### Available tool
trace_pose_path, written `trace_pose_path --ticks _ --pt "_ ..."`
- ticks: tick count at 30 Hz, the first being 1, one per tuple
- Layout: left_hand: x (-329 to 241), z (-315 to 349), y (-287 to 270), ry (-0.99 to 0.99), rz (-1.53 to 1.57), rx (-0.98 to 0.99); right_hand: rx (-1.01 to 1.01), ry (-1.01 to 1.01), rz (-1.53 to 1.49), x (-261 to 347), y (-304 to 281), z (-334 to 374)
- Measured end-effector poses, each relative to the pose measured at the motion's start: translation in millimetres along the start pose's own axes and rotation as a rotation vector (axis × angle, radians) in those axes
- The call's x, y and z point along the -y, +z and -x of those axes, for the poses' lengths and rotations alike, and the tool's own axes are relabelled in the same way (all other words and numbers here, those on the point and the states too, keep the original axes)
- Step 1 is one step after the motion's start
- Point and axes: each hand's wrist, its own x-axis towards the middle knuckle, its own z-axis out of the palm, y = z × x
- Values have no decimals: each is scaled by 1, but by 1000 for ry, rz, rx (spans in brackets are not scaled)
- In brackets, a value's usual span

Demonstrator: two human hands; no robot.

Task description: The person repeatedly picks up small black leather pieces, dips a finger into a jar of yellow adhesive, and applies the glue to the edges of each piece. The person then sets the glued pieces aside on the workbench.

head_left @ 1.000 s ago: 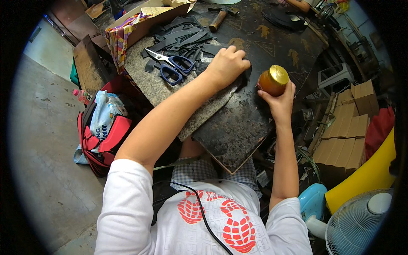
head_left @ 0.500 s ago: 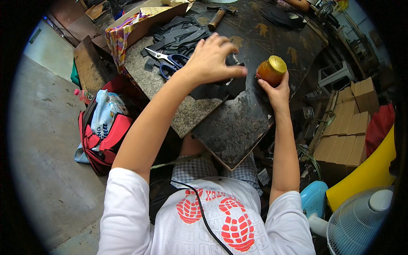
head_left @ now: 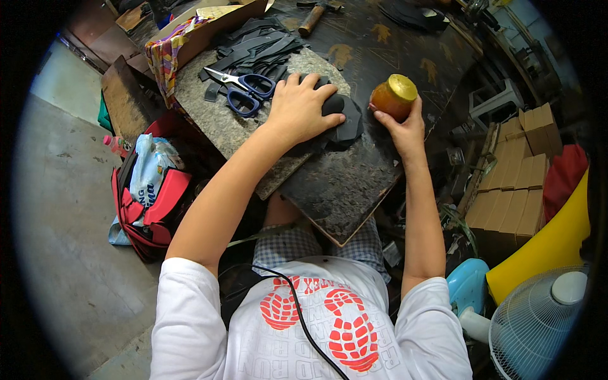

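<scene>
My right hand [head_left: 406, 132] is wrapped round a glass jar [head_left: 387, 101] with amber-orange contents and a gold-coloured lid, tilted a little over the dark tabletop. My left hand [head_left: 300, 109] lies with fingers spread on top of some dark, flat pieces [head_left: 348, 128]; their material is hard to tell, and the palm hides part of them. Just left of that hand lie scissors [head_left: 243, 95] with dark blue handles, blades pointing away to the left. Beyond the scissors is a heap of black strips and offcuts [head_left: 259, 47].
A speckled stone slab [head_left: 196, 114] lies on the black table [head_left: 342, 202]. A hammer [head_left: 312, 19] and black sheets [head_left: 415, 16] are at the far side. Cardboard boxes [head_left: 510, 190] and a white fan [head_left: 538, 323] stand right; a red bag [head_left: 166, 202] is at left.
My left hand has come down from above the table onto the dark pieces. The jar stays in my right hand, and the whole view has shifted slightly.
</scene>
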Motion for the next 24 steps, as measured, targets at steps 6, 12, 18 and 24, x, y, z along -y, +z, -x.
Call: trace_pose_path --ticks 6,12,18,24 --pt "-19 -3 -15 -54 -83 45 86 21 47 10 0 18" --pt "-52 -32 -3 517 235 -401 112 16 -46 21 1 15" --pt "-36 -74 -20 589 91 -390 135 -213 -182 43 19 -18" --pt "-10 -98 -42 108 -119 -214 241 -169 -331 51 89 -64"
